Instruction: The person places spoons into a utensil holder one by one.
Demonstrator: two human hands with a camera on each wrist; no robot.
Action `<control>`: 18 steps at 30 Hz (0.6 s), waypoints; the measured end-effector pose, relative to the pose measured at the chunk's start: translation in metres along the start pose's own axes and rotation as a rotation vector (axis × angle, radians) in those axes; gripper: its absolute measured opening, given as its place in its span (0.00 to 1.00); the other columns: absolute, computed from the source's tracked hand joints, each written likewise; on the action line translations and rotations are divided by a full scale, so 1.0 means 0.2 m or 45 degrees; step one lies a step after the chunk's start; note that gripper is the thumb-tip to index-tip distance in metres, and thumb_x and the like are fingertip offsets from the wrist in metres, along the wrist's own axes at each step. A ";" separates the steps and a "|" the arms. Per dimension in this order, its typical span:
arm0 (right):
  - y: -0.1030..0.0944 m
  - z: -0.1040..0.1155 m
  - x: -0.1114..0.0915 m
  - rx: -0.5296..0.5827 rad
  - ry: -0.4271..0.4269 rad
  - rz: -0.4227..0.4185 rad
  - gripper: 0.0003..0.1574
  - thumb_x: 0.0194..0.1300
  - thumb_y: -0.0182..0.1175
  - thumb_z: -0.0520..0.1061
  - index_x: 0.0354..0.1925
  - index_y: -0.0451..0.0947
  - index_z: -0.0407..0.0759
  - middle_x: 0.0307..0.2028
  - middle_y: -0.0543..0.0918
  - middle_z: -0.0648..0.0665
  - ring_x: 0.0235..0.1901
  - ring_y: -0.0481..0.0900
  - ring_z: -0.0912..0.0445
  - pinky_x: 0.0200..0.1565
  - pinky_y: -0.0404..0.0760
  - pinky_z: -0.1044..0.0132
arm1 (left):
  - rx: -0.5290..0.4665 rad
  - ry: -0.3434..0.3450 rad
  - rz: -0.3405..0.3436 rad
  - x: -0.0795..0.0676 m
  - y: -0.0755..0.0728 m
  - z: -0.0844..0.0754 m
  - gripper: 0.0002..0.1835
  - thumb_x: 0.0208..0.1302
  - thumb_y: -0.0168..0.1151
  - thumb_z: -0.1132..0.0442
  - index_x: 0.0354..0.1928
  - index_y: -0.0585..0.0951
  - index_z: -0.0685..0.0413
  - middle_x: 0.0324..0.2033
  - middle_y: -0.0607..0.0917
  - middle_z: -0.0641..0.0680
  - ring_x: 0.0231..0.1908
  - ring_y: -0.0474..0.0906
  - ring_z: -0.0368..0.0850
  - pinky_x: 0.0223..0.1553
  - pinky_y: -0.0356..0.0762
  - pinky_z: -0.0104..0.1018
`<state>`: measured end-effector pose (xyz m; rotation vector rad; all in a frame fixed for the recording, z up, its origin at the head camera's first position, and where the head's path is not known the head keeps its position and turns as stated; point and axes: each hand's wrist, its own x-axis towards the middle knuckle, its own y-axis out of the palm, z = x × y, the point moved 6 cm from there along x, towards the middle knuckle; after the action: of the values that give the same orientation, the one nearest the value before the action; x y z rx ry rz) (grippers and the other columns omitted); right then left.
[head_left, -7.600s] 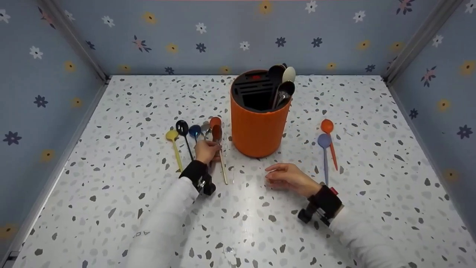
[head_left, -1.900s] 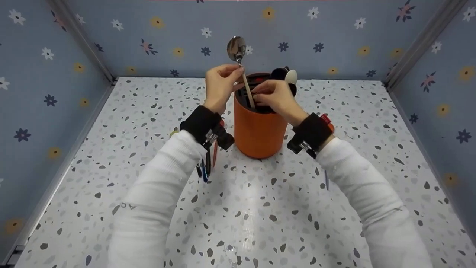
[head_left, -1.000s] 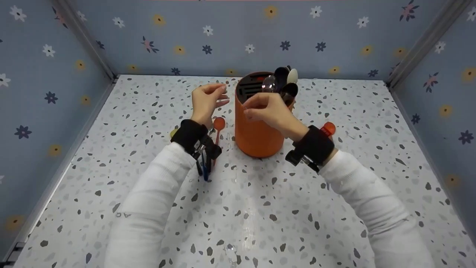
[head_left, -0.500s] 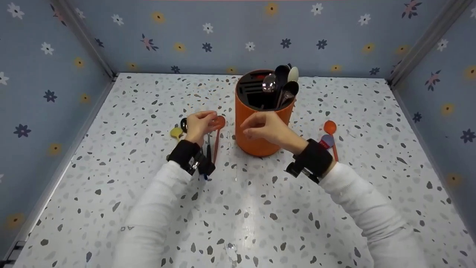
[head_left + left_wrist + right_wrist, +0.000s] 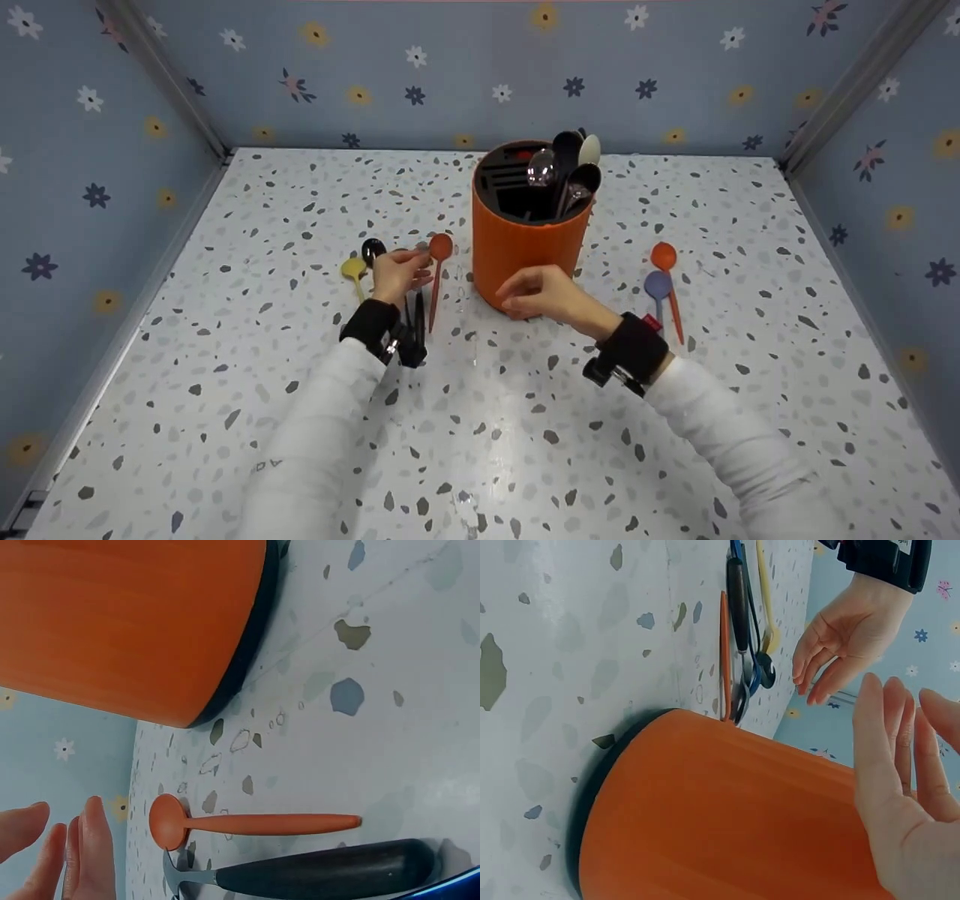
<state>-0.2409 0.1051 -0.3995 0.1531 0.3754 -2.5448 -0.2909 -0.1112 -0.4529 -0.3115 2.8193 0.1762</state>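
Observation:
My left hand is over the left row of spoons, its fingers bent loosely and holding nothing. Just right of its fingertips lies an orange-red spoon, beside a black-handled metal one. A black spoon and a yellow spoon lie on its other side; a blue spoon shows in the right wrist view. My right hand, likewise holding nothing, is in front of the orange utensil holder. In the holder stand a shiny silver spoon, a white spoon and dark spoons.
To the right of the holder, an orange spoon and a purple spoon lie on the speckled tabletop. Flower-patterned panels stand at the back and on both sides.
My left hand carried the silver spoon from the left row into the holder, let it go, and came back down to the row. My right hand has lowered from the holder's top.

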 end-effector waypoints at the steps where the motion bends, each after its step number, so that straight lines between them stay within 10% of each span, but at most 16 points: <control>1: 0.00 -0.02 0.00 0.011 0.009 0.001 0.15 0.56 0.58 0.34 0.43 0.74 0.27 0.40 0.78 0.32 0.32 0.79 0.53 0.41 0.80 0.60 | 0.031 0.007 -0.013 0.03 -0.01 0.03 0.15 0.57 0.55 0.72 0.46 0.74 0.76 0.28 0.81 0.61 0.22 0.79 0.44 0.36 0.80 0.34; 7: 0.00 -0.10 -0.01 0.077 0.053 0.015 0.16 0.56 0.57 0.32 0.44 0.73 0.24 0.38 0.78 0.32 0.32 0.79 0.52 0.41 0.80 0.58 | 0.116 0.162 -0.003 0.28 -0.07 0.22 0.10 0.51 0.64 0.68 0.36 0.81 0.67 0.29 0.82 0.62 0.25 0.81 0.47 0.30 0.81 0.33; 14: -0.01 -0.17 -0.03 0.085 0.104 0.023 0.17 0.57 0.55 0.33 0.45 0.71 0.25 0.38 0.77 0.30 0.35 0.79 0.48 0.43 0.79 0.56 | 0.546 0.210 -0.141 0.07 -0.04 0.06 0.12 0.56 0.57 0.69 0.40 0.79 0.71 0.32 0.82 0.63 0.26 0.78 0.45 0.25 0.75 0.26; 18: -0.02 -0.22 -0.04 0.108 0.121 0.017 0.18 0.57 0.56 0.34 0.46 0.71 0.25 0.37 0.78 0.32 0.35 0.79 0.49 0.43 0.79 0.55 | 0.681 0.289 -0.167 0.11 -0.05 0.09 0.11 0.55 0.58 0.65 0.36 0.82 0.66 0.31 0.82 0.60 0.31 0.76 0.48 0.30 0.74 0.31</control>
<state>-0.2355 0.1254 -0.4384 0.3083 0.3016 -2.5479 -0.3039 -0.1227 -0.4768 -0.4058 2.9072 -0.6687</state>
